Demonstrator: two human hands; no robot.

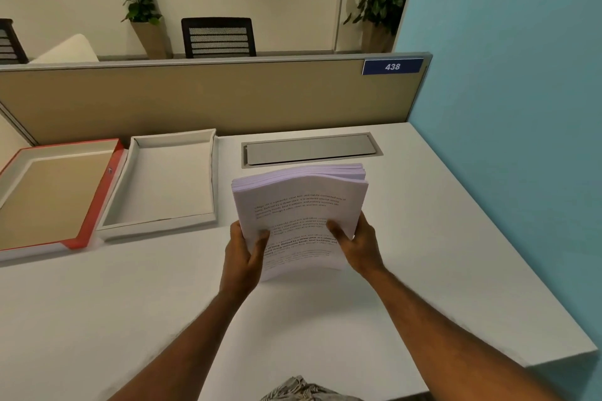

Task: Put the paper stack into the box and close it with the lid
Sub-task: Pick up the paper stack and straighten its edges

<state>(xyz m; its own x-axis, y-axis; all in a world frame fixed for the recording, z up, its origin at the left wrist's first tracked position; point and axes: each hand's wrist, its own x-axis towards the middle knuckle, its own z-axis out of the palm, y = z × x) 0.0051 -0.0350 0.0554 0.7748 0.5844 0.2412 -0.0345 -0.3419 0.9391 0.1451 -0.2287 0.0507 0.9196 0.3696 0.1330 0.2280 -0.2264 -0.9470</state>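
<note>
The white box lies open on the white desk, and nothing is in it; its bare floor and low walls show all round. Just to its left, touching or nearly touching its side, the lid lies upside down, red on its outer rim, with a tan inner face, and it too holds nothing.

The paper stack is not in the box. It is to the right of the box, lifted off the desk and tilted up toward the camera, its far edge bowed and the sheets fanned slightly at that edge. Printed text shows on the top sheet. The left hand pinches the stack's near left side, thumb on top and fingers under it; the right hand pinches the near right side the same way.

Behind the stack a grey cable hatch is set flush in the desk. A tan partition with a blue plate reading 438 closes the back of the desk. Nothing lies between the stack and the box.
</note>
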